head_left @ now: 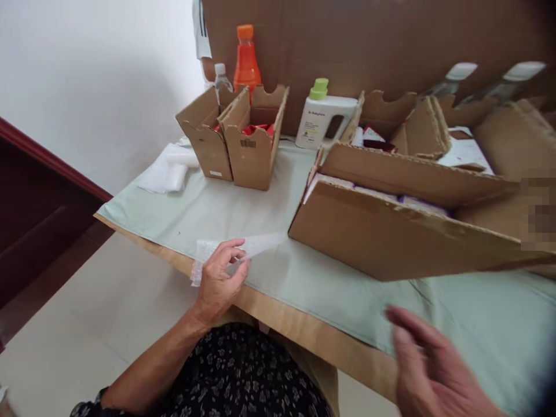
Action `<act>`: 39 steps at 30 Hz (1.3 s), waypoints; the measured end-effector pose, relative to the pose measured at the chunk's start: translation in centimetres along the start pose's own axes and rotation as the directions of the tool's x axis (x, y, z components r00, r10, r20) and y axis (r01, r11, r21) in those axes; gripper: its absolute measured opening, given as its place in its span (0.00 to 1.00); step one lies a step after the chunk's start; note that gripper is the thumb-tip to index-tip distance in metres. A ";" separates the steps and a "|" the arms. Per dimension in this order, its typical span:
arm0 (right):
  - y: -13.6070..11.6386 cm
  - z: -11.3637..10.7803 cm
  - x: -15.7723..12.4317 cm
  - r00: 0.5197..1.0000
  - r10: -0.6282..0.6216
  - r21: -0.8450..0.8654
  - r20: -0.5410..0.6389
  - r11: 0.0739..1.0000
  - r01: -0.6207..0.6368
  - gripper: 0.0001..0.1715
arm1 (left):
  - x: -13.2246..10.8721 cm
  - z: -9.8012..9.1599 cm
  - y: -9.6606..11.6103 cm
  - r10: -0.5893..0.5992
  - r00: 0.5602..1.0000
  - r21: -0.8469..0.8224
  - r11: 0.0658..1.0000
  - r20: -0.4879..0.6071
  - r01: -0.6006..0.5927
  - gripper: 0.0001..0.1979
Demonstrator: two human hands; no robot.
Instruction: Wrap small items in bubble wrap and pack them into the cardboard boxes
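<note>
My left hand (pixel 223 278) is at the table's front edge, its fingers curled around a clear piece of bubble wrap (pixel 263 242). The wrap lies partly under the hand and sticks out on both sides of it. Smeared by motion, my right hand (pixel 428 362) is at the lower right above the table edge. Its fingers and thumb are stretched out and I see nothing in them. Nearest to it is a long open cardboard box (pixel 347 231) with white and purple packs inside.
Two narrow cardboard bins (pixel 252 165) with red packs stand at the back left. Beside them lies more white wrap (pixel 160 171). Behind are an orange bottle (pixel 247 63), a white jug (pixel 310 124) with a green cap, and more open cardboard boxes (pixel 428 130). A pale green cloth (pixel 321 289) covers the table.
</note>
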State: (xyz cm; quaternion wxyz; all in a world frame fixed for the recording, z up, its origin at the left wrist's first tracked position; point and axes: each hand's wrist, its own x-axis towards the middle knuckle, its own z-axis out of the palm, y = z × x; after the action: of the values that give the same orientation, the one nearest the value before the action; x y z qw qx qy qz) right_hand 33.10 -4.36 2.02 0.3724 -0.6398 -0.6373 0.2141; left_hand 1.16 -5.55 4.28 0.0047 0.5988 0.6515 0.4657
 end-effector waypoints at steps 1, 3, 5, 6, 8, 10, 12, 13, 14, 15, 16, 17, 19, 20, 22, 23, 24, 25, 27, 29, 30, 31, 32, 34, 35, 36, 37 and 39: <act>-1.3 0.8 -1.1 0.997 0.051 0.123 0.051 0.991 -0.057 0.24 | -0.5 0.9 0.8 0.008 1.000 -0.021 1.000 0.020 -0.008 0.06; -3.2 2.6 -2.4 0.960 0.063 0.369 0.272 0.915 -0.164 0.27 | -1.5 2.2 2.1 0.091 0.992 -0.045 0.995 0.086 -0.087 0.07; -4.4 4.3 -2.5 0.916 0.050 0.542 0.397 0.793 -0.279 0.36 | -2.5 2.9 2.9 0.227 0.960 -0.069 0.973 0.161 -0.219 0.08; -4.7 4.8 -2.1 0.906 0.069 0.594 0.418 0.733 -0.330 0.40 | -3.0 3.2 3.2 0.289 0.937 -0.086 0.957 0.198 -0.277 0.08; -4.9 5.3 -1.2 0.886 0.138 0.631 0.443 0.654 -0.418 0.46 | -4.1 3.3 3.4 0.359 0.896 -0.126 0.933 0.263 -0.336 0.10; -4.8 5.3 -0.3 0.870 0.184 0.618 0.457 0.638 -0.460 0.48 | -5.0 3.1 3.3 0.367 0.877 -0.155 0.930 0.310 -0.334 0.11; -4.6 5.0 0.1 0.884 0.171 0.595 0.434 0.683 -0.424 0.46 | -5.6 2.6 3.2 0.366 0.868 -0.185 0.929 0.336 -0.320 0.11; -4.5 4.8 0.0 0.903 0.152 0.587 0.403 0.714 -0.382 0.43 | -5.7 2.3 3.2 0.366 0.867 -0.200 0.928 0.339 -0.314 0.10; -4.3 4.7 -0.2 0.923 0.137 0.575 0.360 0.747 -0.335 0.39 | -5.7 2.1 3.3 0.361 0.868 -0.212 0.929 0.342 -0.303 0.10; -4.1 4.6 -0.4 0.941 0.129 0.556 0.314 0.778 -0.293 0.36 | -5.7 1.8 3.2 0.351 0.872 -0.219 0.932 0.341 -0.290 0.10; -3.9 4.4 -0.8 0.954 0.127 0.536 0.272 0.804 -0.260 0.33 | -5.6 1.6 3.2 0.335 0.880 -0.217 0.937 0.338 -0.273 0.11; -3.6 4.3 -1.2 0.963 0.126 0.520 0.238 0.821 -0.236 0.31 | -5.4 1.4 3.0 0.316 0.890 -0.203 0.944 0.329 -0.260 0.12; -3.1 3.9 -2.0 0.976 0.124 0.497 0.178 0.845 -0.198 0.29 | -4.8 1.4 2.2 0.288 0.909 -0.147 0.956 0.302 -0.254 0.12; -2.7 3.6 -2.3 0.982 0.128 0.480 0.137 0.859 -0.179 0.28 | -4.5 1.6 1.5 0.277 0.916 -0.104 0.961 0.290 -0.258 0.12; -1.9 2.9 -2.5 0.990 0.140 0.422 0.029 0.896 -0.139 0.27 | -3.7 2.1 -0.2 0.246 0.930 0.017 0.965 0.274 -0.260 0.15; -1.4 2.5 -2.4 0.990 0.142 0.381 -0.022 0.916 -0.123 0.26 | -3.3 2.5 -1.1 0.229 0.935 0.082 0.962 0.272 -0.260 0.18; -0.9 2.1 -2.0 0.987 0.144 0.338 -0.065 0.934 -0.114 0.25 | -3.0 2.8 -2.0 0.212 0.937 0.139 0.956 0.277 -0.257 0.21; -0.4 1.6 -1.6 0.985 0.146 0.298 -0.093 0.948 -0.112 0.25 | -2.7 3.0 -2.7 0.198 0.937 0.184 0.949 0.288 -0.257 0.23; 0.5 0.6 -0.4 0.983 0.146 0.224 -0.112 0.967 -0.119 0.26 | -2.5 3.1 -3.5 0.183 0.928 0.225 0.938 0.323 -0.263 0.24; 1.3 -0.4 0.6 0.982 0.130 0.127 -0.140 0.985 -0.113 0.27 | -2.5 2.7 -3.2 0.163 0.920 0.219 0.943 0.357 -0.252 0.23; 1.5 -0.9 0.9 0.980 0.098 0.061 -0.172 0.994 -0.089 0.27 | -2.5 2.5 -2.7 0.148 0.920 0.210 0.949 0.364 -0.236 0.23; 1.5 -1.2 1.1 0.976 0.050 -0.013 -0.213 0.998 -0.054 0.27 | -2.4 2.2 -2.0 0.133 0.920 0.197 0.956 0.370 -0.218 0.23; 1.3 -1.4 1.1 0.968 -0.012 -0.088 -0.251 0.996 -0.010 0.25 | -2.2 2.0 -1.1 0.123 0.919 0.180 0.963 0.374 -0.202 0.23; 0.2 -1.1 0.8 0.956 -0.164 -0.199 -0.245 0.973 0.116 0.22 | -1.8 2.1 1.1 0.145 0.911 0.127 0.970 0.386 -0.209 0.23; -0.6 -0.6 0.6 0.952 -0.241 -0.218 -0.187 0.955 0.199 0.21 | -1.7 2.4 2.2 0.180 0.897 0.089 0.968 0.405 -0.234 0.23; -1.5 0.2 0.5 0.946 -0.309 -0.218 -0.094 0.934 0.283 0.20 | -1.5 2.9 3.3 0.229 0.872 0.040 0.961 0.432 -0.273 0.22; -2.4 1.1 0.3 0.931 -0.364 -0.209 0.014 0.909 0.359 0.20 | -1.4 3.4 4.2 0.286 0.835 -0.011 0.948 0.471 -0.318 0.22; -3.6 3.0 0.4 0.886 -0.416 -0.216 0.203 0.864 0.455 0.20 | -1.2 4.6 5.1 0.374 0.728 -0.085 0.912 0.575 -0.401 0.23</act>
State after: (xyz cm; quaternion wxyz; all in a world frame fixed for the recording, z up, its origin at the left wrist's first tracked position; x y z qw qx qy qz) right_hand 28.56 -3.69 2.87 0.2762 -0.5038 -0.8138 0.0872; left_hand 8.09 -4.51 4.12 0.0919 0.8341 0.4897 0.2367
